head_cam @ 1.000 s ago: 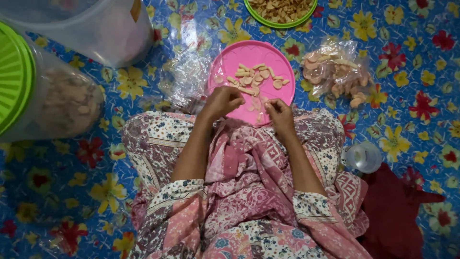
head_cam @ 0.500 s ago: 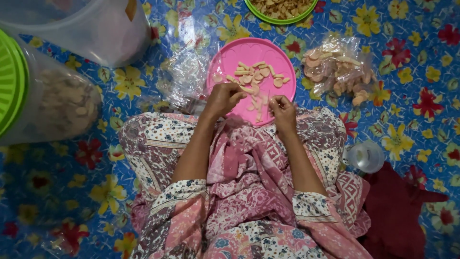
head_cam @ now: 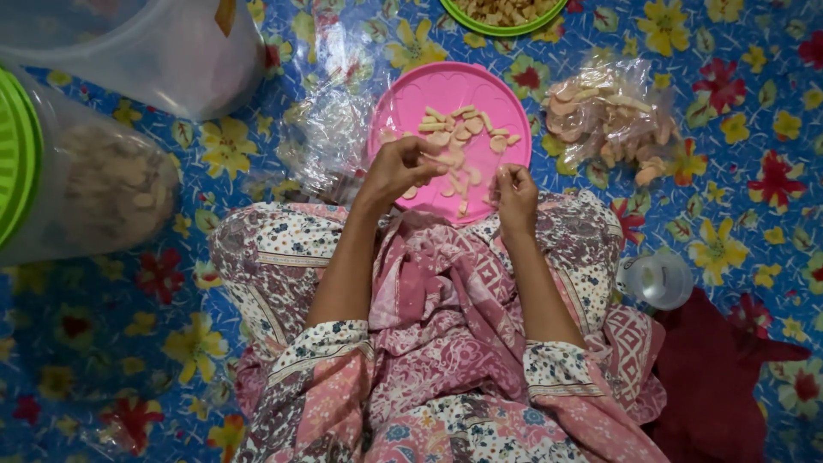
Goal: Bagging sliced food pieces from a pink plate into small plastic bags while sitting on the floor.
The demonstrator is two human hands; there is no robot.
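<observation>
Since half a second ago my left hand [head_cam: 401,170] has lifted slightly over the near edge of the pink plate [head_cam: 506,101]; my right hand [head_cam: 516,190] has barely shifted.

Head view: I see the left fingers curled together, seemingly pinching a pale slice [head_cam: 439,159] just above the plate, and the right fingertips bunched on something too small for me to identify. More slices lie spread on the plate, which sits on the floral mat [head_cam: 754,103] just beyond my knees. I judge a slice could slip from so light a pinch and drop onto my lap cloth [head_cam: 446,343]. The clear bag [head_cam: 609,116] of pieces lies right of the plate; the green-lidded jar [head_cam: 77,184] and green dish [head_cam: 501,17] are cut off by the frame, and the jar's contents are blurred.
</observation>
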